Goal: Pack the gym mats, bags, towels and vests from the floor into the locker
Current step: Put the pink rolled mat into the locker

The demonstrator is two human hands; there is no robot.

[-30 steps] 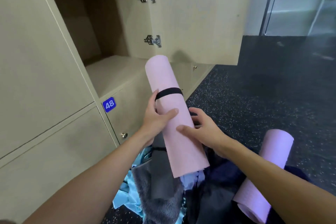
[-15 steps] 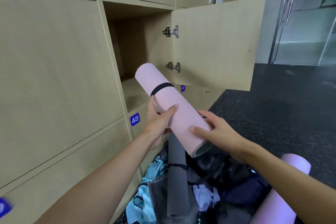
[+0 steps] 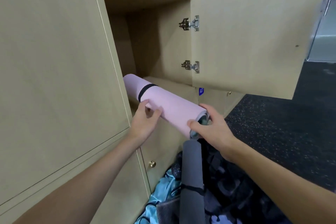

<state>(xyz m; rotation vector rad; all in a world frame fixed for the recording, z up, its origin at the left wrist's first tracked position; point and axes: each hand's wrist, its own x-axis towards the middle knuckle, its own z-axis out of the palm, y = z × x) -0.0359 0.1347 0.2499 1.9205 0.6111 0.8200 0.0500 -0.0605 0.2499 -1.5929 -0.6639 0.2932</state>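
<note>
A rolled pink gym mat (image 3: 169,105) with a black strap lies slanted, its far end inside the open locker (image 3: 145,42). My left hand (image 3: 145,120) grips the roll from below near the strap. My right hand (image 3: 212,129) holds the near end, fingers curled round its rim. On the floor below stands a rolled grey mat (image 3: 191,178) amid a pile of dark bags (image 3: 232,187) and light blue fabric (image 3: 163,191).
The locker door (image 3: 254,38) stands swung open to the right, with two metal hinges (image 3: 190,23). Shut locker doors (image 3: 54,60) fill the left. A small brass knob (image 3: 152,164) sits on the door below. Dark speckled floor (image 3: 281,132) lies at right.
Both hands have lifted the pink mat and pushed its far end into the open locker. My right hand slid to the mat's near end. The view moved closer to the locker.
</note>
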